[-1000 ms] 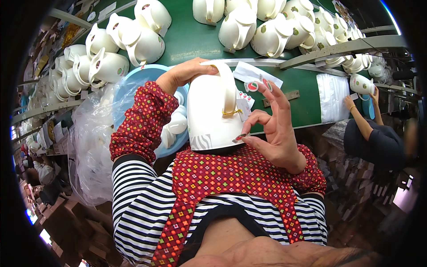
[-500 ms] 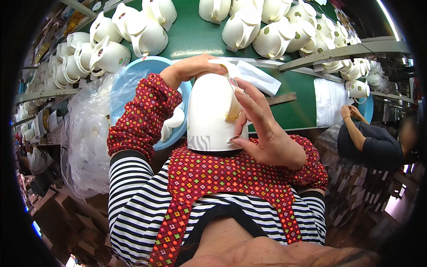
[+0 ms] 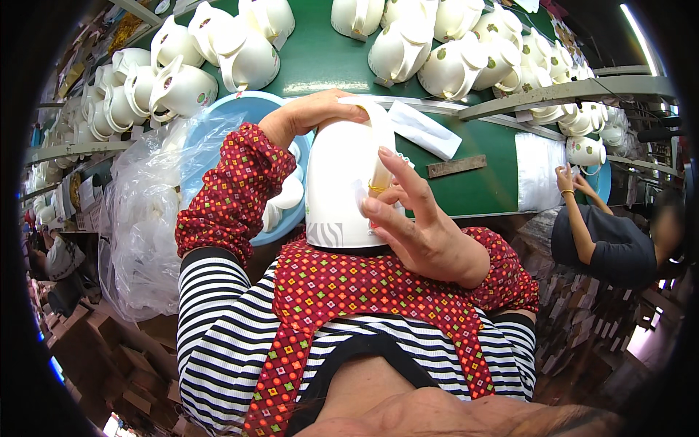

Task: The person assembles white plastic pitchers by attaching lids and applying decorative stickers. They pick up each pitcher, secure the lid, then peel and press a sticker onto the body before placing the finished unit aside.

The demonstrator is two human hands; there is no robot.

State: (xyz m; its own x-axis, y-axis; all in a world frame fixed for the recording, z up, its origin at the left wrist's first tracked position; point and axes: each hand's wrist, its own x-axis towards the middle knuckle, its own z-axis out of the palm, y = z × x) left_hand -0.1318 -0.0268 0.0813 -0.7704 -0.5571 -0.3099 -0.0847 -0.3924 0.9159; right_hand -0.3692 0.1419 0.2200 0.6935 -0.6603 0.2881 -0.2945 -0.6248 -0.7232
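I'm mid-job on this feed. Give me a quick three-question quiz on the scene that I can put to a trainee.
1. Multiple choice: which hand is at the far end of the glossy white rounded kettle, the end away from the person's body?
A) right
B) left
C) neither

2. True or false: the light-blue round plastic basin is on the kettle's left in this view.

3. Fill in the blank: the flat brownish-grey bar lies on the ____ tabletop.

Key:
1. B, the left hand.
2. True.
3. Green.
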